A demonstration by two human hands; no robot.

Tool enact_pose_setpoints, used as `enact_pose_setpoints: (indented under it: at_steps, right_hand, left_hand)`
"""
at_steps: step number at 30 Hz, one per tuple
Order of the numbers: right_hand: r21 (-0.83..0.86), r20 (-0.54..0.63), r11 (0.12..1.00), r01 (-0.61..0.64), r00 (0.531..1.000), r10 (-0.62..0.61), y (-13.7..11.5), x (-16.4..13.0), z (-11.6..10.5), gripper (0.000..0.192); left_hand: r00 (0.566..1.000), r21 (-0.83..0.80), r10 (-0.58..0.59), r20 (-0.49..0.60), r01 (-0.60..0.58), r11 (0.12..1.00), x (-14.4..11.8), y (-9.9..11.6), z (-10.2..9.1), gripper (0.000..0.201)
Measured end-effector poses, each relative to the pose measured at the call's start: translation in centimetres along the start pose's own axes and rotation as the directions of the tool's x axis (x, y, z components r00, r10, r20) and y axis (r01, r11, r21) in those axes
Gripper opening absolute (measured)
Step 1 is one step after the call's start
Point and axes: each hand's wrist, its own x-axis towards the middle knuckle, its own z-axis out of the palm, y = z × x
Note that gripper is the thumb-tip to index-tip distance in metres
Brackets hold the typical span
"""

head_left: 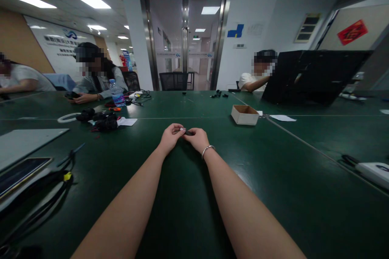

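Note:
Both hands meet over the green table, fingertips nearly touching. My left hand [170,138] is closed, its thumb and fingers pinched on a small silvery piece [182,129]. Closed as well, my right hand [198,139] grips a small dark piece [189,132] right beside it; a silver bangle [208,151] circles that wrist. The two pieces look in contact or joined, but I cannot tell which. Fingers cover much of both, and their kind is too small to make out.
An open box [244,115] stands ahead to the right, near paper [282,117]. Left lie black cables [105,120], a bottle [117,94], a laptop [27,143] and a phone [22,174]. A monitor [316,75] stands far right. Other people sit across the table.

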Motion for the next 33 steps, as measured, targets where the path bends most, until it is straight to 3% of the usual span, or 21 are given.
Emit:
enact_pose_setpoints:
  at_steps: [5, 9, 15, 19, 22, 28, 33]
  right_hand:
    - [0.237, 0.051, 0.97, -0.051, 0.998, 0.04, 0.4, 0.3, 0.2, 0.021]
    - [0.537, 0.143, 0.827, -0.168, 0.984, 0.107, 0.7, 0.6, 0.1, 0.034]
    - [0.681, 0.162, 0.703, -0.204, 0.979, 0.128, 0.7, 0.5, -0.4, 0.024]
    - [0.718, 0.175, 0.656, -0.234, 0.972, 0.155, 0.7, 0.4, -0.6, 0.024]
    - [0.745, 0.229, 0.605, -0.279, 0.96, 0.16, 0.6, 0.4, -0.9, 0.024]
    - [0.818, 0.213, 0.486, -0.308, 0.947, 0.241, 0.2, 0.1, -1.5, 0.022]
    - [0.809, 0.2, 0.506, -0.301, 0.949, 0.244, 0.2, 0.1, -1.5, 0.012]
  left_hand:
    - [0.997, -0.007, -0.066, -0.037, 0.066, 0.998, 0.2, -0.5, -0.1, 0.034]
    - [0.976, -0.114, -0.178, -0.125, 0.164, 0.98, 0.9, -0.5, 0.3, 0.029]
    - [0.952, -0.158, -0.255, -0.167, 0.23, 0.96, 1.5, -0.4, 1.5, 0.023]
    - [0.956, -0.179, -0.22, -0.195, 0.186, 0.966, 1.2, -0.6, 1.6, 0.024]
    - [0.974, -0.16, -0.168, -0.152, 0.143, 0.977, 1.0, -0.9, 1.1, 0.033]
    - [0.994, -0.011, -0.037, -0.1, 0.036, 0.999, 0.9, -1.2, 0.4, 0.033]
    - [0.997, 0.106, 0.046, -0.058, -0.04, 0.994, 0.6, -0.5, 0.4, 0.02]
